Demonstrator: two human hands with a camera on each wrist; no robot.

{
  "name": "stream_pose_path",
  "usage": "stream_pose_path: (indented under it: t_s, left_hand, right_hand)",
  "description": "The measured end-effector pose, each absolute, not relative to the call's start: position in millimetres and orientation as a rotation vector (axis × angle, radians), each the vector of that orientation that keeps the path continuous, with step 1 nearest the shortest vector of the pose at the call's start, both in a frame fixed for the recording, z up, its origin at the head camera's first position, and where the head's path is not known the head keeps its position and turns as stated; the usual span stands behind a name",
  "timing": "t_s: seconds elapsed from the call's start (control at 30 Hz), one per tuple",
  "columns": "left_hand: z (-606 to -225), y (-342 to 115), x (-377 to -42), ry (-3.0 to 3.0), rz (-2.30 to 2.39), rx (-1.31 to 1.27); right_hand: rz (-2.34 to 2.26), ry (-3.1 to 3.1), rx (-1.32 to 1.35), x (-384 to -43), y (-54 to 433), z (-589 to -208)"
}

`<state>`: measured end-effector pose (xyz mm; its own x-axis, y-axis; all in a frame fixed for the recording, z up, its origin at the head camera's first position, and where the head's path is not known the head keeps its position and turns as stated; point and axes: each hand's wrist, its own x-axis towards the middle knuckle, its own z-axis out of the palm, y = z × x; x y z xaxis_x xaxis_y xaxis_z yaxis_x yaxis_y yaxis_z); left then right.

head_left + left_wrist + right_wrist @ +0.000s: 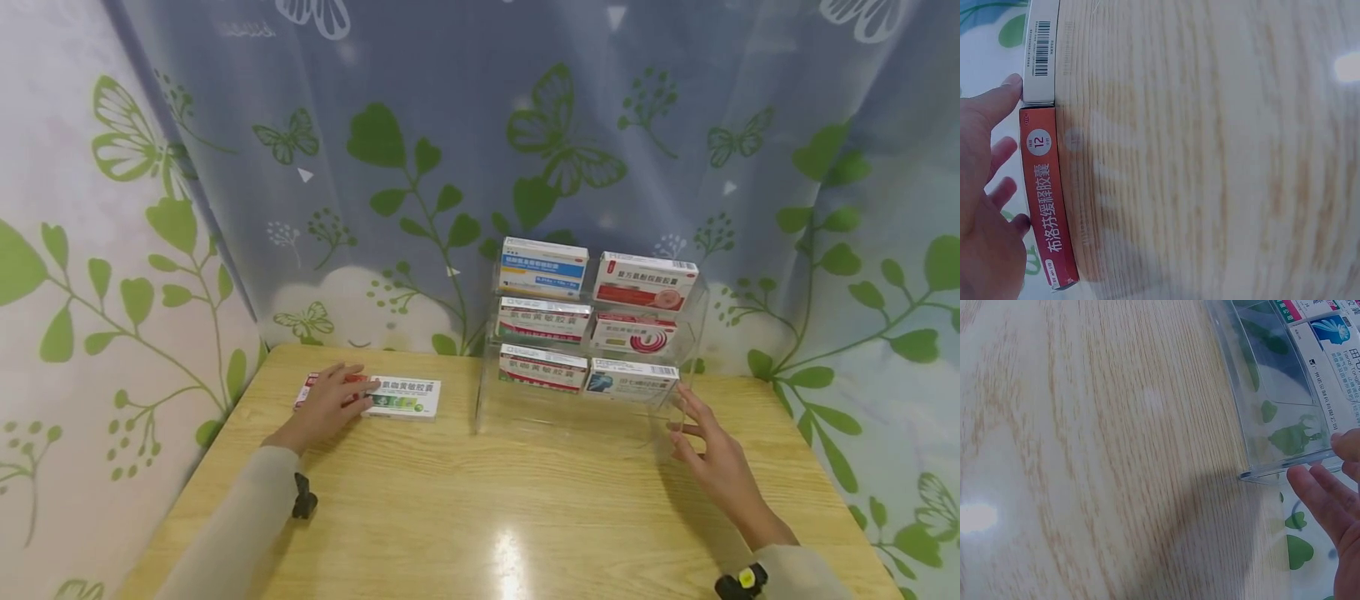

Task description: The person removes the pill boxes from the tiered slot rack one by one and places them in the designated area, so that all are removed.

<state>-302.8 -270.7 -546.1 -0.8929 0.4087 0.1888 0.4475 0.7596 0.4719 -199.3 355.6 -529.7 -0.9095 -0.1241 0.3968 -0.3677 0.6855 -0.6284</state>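
Note:
My left hand (324,408) rests over a red medicine box (1047,194) on the table's left side. One fingertip touches the white-and-green medicine box (405,397) lying end to end with it. The hand covers much of the red box in the head view. My right hand (716,462) is at the right side of a clear tiered display stand (483,408), its fingers spread and touching the side edge. Close by its fingertips is a white-and-blue box (633,381) in the stand's lowest row.
Two columns of medicine boxes fill the stand's tiers, with a blue-and-yellow box (543,268) and a red-and-white box (645,283) on top. The wooden table (450,517) meets a patterned curtain (450,167) behind the stand.

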Motion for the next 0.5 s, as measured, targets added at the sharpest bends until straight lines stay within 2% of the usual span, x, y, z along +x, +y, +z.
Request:
stream_pose_path:
  t_s: [0.5]
  left_hand:
    - [-546.8, -272.1, -303.6, -2.866, -0.854, -0.724]
  right_hand:
    - [1.048, -2.574, 0.388, -198.1, 352.4, -525.6]
